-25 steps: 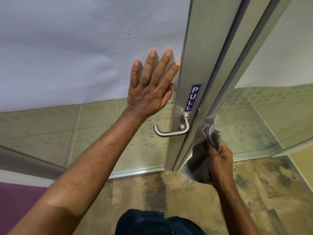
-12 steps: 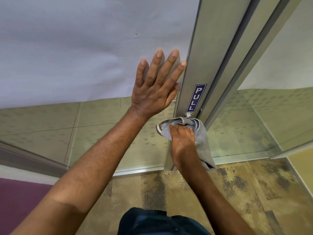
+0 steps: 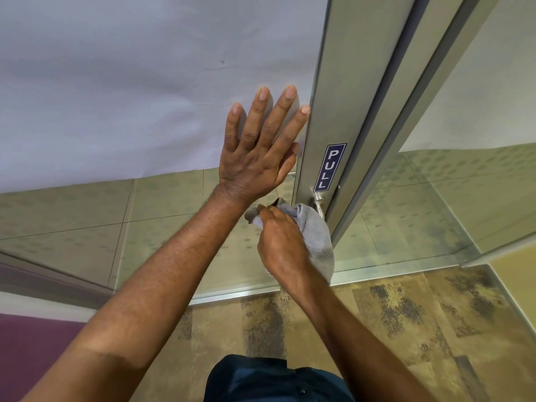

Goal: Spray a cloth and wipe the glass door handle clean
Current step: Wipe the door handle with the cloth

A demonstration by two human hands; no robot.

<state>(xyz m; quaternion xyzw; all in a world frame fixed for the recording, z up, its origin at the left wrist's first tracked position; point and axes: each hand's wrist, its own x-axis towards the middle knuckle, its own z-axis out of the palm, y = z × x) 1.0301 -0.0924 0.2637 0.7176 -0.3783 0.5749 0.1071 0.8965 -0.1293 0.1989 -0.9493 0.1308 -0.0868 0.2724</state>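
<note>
My left hand (image 3: 258, 152) lies flat with spread fingers against the frosted glass door (image 3: 145, 97), just left of the metal door frame (image 3: 330, 91). My right hand (image 3: 282, 245) grips a grey cloth (image 3: 314, 230) that is wrapped over the lever of the metal door handle (image 3: 319, 200). Only the handle's neck by the frame shows; the lever is hidden under the cloth and my hand. A blue PULL sign (image 3: 330, 166) sits on the frame right above the handle.
The door edge stands slightly ajar from the neighbouring frame post (image 3: 406, 111), with a second glass panel (image 3: 464, 140) to the right. Patterned brown carpet (image 3: 406, 314) covers the floor below. A purple surface (image 3: 29, 343) shows at the lower left.
My right hand brought the cloth from the door's right edge onto the handle and has slid it along the lever toward its free end. My left hand stayed flat on the glass.
</note>
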